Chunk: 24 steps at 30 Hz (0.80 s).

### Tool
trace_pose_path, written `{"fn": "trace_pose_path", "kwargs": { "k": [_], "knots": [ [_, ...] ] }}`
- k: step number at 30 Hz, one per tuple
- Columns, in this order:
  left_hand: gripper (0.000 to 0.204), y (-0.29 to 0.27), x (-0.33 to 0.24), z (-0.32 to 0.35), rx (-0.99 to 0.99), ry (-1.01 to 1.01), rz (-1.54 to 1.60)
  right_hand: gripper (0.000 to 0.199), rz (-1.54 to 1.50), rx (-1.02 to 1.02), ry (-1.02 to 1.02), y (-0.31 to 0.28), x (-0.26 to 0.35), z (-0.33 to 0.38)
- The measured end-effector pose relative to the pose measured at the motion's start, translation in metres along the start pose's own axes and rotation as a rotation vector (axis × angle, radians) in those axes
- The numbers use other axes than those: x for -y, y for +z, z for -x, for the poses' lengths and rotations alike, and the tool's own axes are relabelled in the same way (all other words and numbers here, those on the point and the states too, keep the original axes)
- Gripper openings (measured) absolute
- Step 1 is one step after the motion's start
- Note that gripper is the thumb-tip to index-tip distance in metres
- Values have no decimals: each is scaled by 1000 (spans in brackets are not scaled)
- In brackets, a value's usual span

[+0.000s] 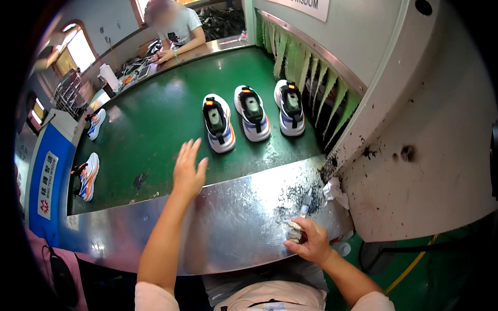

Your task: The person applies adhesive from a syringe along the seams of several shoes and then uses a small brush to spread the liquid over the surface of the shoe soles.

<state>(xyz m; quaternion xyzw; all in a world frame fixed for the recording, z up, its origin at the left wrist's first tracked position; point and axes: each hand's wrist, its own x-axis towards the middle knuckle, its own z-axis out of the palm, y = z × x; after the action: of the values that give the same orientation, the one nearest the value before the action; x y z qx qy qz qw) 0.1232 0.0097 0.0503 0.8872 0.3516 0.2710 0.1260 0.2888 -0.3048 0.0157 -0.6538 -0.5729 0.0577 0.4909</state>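
Observation:
Over the near edge of the green conveyor belt (150, 124), my left hand (189, 171) is open with its fingers spread, holding nothing. Just beyond it stands a white sneaker (220, 124) with orange and purple trim and a black collar. Two matching sneakers, a middle one (252, 114) and a right one (290, 109), are lined up beside it, toes toward me. Above the metal ledge (233, 217), my right hand (314, 241) is closed around a small pale, rounded object (295, 232), partly hidden by the fingers. A slim clear tube-like thing (306, 202) shows just past that hand.
Green strips (311, 67) curtain the machine opening at right. Crumpled white tissue (336, 193) lies on the stained ledge corner. Two sneakers, one nearer (89, 176) and one farther (95, 124), sit at the belt's left end. Across the belt, a person (176, 31) leans over the far edge.

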Motion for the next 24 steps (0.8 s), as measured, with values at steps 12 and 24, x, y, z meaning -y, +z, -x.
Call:
{"fn": "trace_pose_path", "kwargs": {
  "k": [12, 24],
  "knots": [
    [41, -22, 31, 117, 25, -159, -255, 61, -943, -145, 522, -24, 68, -9],
    [39, -27, 33, 116, -16, -158, -255, 46, -1387, -261, 871, -47, 27, -10]
  ]
}}
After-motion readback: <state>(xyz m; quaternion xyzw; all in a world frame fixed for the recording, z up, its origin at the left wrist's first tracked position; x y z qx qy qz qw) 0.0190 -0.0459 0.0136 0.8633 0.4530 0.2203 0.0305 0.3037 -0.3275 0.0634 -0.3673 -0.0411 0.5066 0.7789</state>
